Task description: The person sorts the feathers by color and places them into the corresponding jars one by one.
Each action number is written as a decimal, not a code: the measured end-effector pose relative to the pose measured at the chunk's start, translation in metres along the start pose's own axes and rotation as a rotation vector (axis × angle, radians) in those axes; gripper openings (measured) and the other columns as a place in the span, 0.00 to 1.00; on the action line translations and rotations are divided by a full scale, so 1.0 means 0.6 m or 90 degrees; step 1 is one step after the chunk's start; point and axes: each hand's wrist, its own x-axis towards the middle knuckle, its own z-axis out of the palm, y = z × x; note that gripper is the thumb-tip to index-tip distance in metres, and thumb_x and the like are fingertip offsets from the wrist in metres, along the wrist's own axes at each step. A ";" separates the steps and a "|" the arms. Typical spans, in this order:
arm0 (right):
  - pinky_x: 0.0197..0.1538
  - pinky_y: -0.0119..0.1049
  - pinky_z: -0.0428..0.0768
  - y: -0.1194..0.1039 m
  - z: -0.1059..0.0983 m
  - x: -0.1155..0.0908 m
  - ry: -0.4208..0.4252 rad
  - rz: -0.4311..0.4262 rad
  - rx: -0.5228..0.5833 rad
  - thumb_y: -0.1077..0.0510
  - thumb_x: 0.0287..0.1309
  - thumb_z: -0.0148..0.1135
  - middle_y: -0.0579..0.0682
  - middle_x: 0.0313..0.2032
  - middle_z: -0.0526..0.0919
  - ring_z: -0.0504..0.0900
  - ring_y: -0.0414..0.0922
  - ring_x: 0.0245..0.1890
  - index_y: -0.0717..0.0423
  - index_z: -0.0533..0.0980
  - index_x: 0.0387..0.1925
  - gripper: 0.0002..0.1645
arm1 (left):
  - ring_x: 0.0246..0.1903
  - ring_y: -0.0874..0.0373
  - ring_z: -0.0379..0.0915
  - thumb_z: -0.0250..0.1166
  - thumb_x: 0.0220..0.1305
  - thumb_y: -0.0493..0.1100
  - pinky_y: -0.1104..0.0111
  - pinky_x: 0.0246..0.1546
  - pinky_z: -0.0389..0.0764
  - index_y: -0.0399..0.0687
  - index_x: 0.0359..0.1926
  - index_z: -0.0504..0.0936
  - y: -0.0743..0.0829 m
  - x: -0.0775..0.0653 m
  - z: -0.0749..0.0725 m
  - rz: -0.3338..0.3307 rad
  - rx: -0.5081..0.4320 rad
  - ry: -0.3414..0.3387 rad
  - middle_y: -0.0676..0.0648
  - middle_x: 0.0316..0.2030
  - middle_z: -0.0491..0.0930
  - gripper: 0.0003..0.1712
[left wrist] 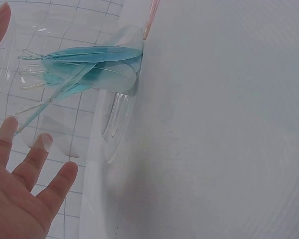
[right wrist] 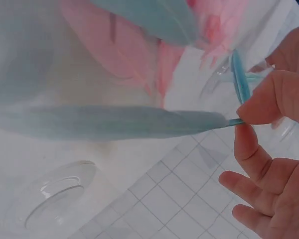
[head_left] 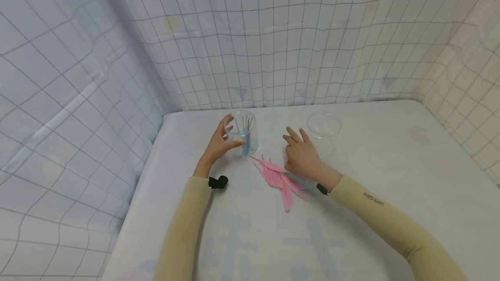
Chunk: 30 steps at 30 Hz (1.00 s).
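Near the far edge of the surface [head_left: 390, 185], left of its middle, a clear cup [head_left: 254, 143] holds blue feathers [head_left: 246, 138], with the left hand [head_left: 220, 144] curled loosely round it; so light a cup could tip toward that edge if bumped while the hold is slack. The right hand [head_left: 304, 159] pinches one loose blue feather [right wrist: 124, 122] only by its quill end, so it could twist in the fingertips, or its long vane could sweep the pink feathers [head_left: 273, 176] nearer the surface's middle out of their pile.
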 end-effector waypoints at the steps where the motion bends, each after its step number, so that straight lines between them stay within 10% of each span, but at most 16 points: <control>1: 0.66 0.58 0.49 0.000 -0.005 0.001 0.013 0.000 0.020 0.53 0.45 0.63 0.60 0.58 0.72 0.51 0.56 0.69 0.55 0.73 0.16 0.12 | 0.67 0.40 0.50 0.73 0.54 0.39 0.49 0.63 0.57 0.50 0.74 0.47 0.000 0.000 0.000 0.001 0.000 0.000 0.44 0.71 0.51 0.54; 15: 0.62 0.62 0.56 0.020 -0.058 0.047 0.137 0.049 0.410 0.58 0.53 0.59 0.61 0.57 0.73 0.57 0.61 0.66 0.54 0.73 0.23 0.06 | 0.67 0.40 0.50 0.73 0.54 0.39 0.47 0.63 0.56 0.50 0.74 0.48 0.001 -0.002 -0.003 0.005 0.000 0.004 0.44 0.71 0.51 0.54; 23: 0.62 0.55 0.60 0.010 -0.101 0.115 0.227 0.134 0.668 0.59 0.63 0.54 0.58 0.60 0.70 0.62 0.54 0.64 0.58 0.71 0.30 0.07 | 0.68 0.46 0.51 0.74 0.52 0.43 0.49 0.63 0.56 0.55 0.74 0.47 -0.048 0.015 -0.002 -0.001 0.008 0.016 0.50 0.72 0.51 0.57; 30: 0.62 0.45 0.61 -0.020 -0.104 0.172 0.381 0.212 0.739 0.58 0.67 0.53 0.55 0.60 0.70 0.62 0.47 0.63 0.60 0.71 0.34 0.08 | 0.67 0.51 0.54 0.76 0.50 0.48 0.51 0.63 0.58 0.62 0.73 0.49 -0.061 0.019 0.004 -0.010 0.002 0.024 0.56 0.70 0.53 0.57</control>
